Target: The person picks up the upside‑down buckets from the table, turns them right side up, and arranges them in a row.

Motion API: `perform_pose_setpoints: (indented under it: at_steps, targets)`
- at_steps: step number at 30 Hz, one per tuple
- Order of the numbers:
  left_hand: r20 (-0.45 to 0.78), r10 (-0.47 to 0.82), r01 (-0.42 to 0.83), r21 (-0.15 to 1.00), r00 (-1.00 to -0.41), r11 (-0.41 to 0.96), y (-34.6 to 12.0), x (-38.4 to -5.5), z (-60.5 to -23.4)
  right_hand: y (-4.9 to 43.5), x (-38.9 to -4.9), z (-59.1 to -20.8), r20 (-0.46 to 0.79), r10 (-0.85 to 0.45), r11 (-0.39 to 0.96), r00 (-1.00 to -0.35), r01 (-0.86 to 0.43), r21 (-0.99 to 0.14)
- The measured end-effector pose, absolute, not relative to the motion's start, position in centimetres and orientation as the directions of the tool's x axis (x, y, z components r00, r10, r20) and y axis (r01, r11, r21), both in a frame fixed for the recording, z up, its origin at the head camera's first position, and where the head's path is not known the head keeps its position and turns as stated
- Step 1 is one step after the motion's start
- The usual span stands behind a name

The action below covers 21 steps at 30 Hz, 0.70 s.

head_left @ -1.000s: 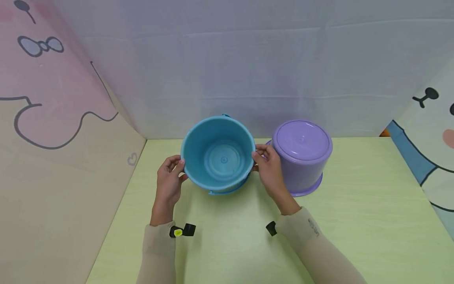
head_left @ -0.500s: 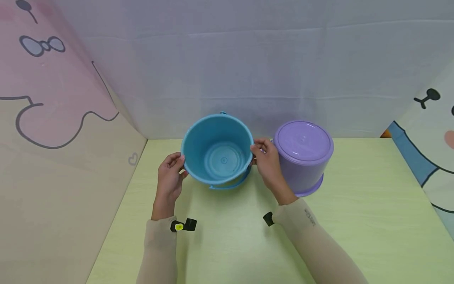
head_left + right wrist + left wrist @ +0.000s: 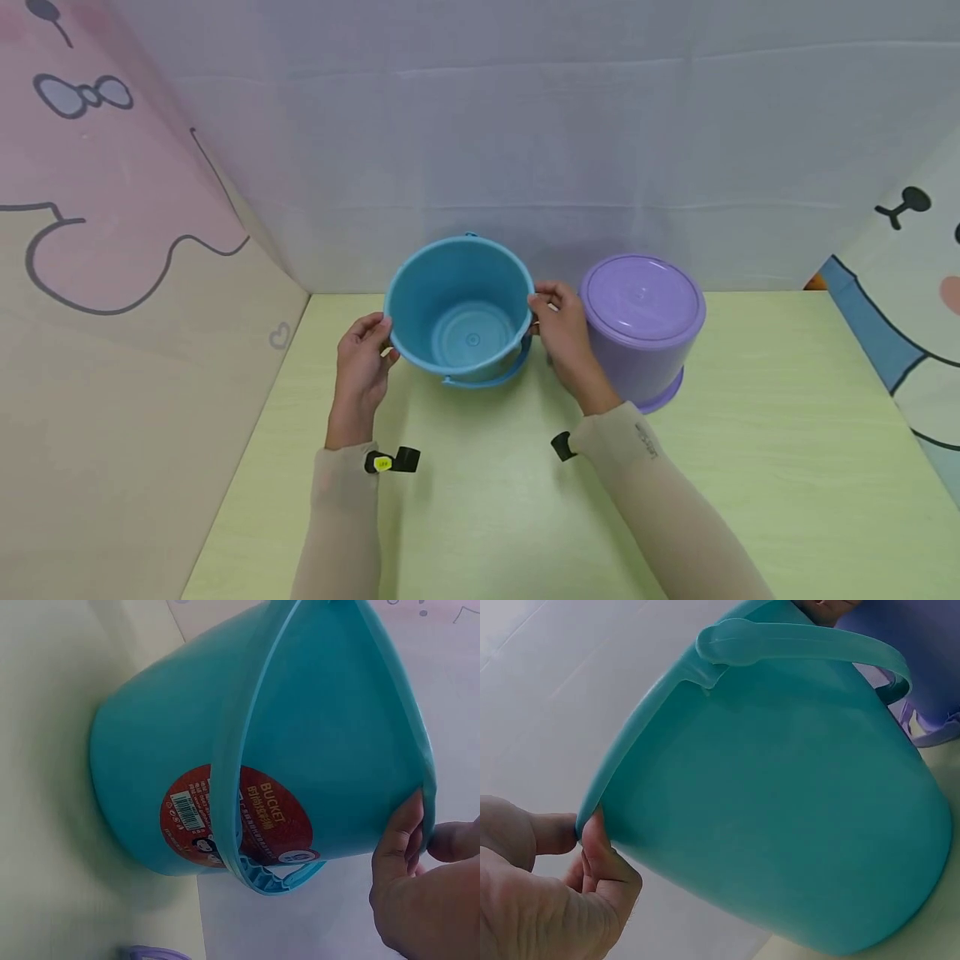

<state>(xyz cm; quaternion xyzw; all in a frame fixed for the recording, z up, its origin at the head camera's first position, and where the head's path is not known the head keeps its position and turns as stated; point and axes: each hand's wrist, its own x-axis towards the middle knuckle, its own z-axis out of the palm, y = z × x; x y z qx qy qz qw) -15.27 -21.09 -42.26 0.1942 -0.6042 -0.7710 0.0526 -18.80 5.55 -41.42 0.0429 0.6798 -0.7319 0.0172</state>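
A blue plastic bucket (image 3: 472, 329) stands mouth up at the back of the table, between both hands. My left hand (image 3: 362, 358) pinches its rim on the left, thumb on the inside and fingers outside. On the opposite side my right hand (image 3: 564, 333) pinches the rim the same way. The bucket's handle (image 3: 244, 735) hangs down along the near side, across a round red label (image 3: 277, 814) seen in the right wrist view. Close to the right hand, a purple bucket (image 3: 637, 333) sits upside down, its base facing up.
The light yellow-green table (image 3: 480, 500) meets a pale cloth wall (image 3: 480, 133) right behind the buckets. A pink and cream printed panel (image 3: 112, 250) closes off the left side; another printed panel (image 3: 918, 292) stands at the right.
Both hands have moved slightly forward, away from the body, still gripping the rim. The blue bucket's rim has shifted a little toward the wall, and the bucket looks more upright. The purple bucket stays put.
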Motion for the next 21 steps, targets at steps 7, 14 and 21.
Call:
perform_pose_setpoints:
  at_steps: [7,14,21]
  targets:
    - [-0.252,-0.307,-0.163,0.944,-0.918,-0.286,-21.2,-15.8,-42.3,5.2,-19.5,-41.4,-0.081,0.056,-0.051,-0.995,0.078,-0.996]
    - [-0.275,-0.301,-0.177,0.933,-0.913,-0.315,-21.4,-16.5,-42.3,5.1,-20.4,-41.4,-0.071,0.037,-0.046,-0.997,0.070,-0.997]
    - [-0.302,-0.295,-0.196,0.920,-0.907,-0.339,-21.4,-17.2,-42.3,5.0,-21.0,-41.4,-0.104,0.044,-0.047,-0.994,0.102,-0.994]
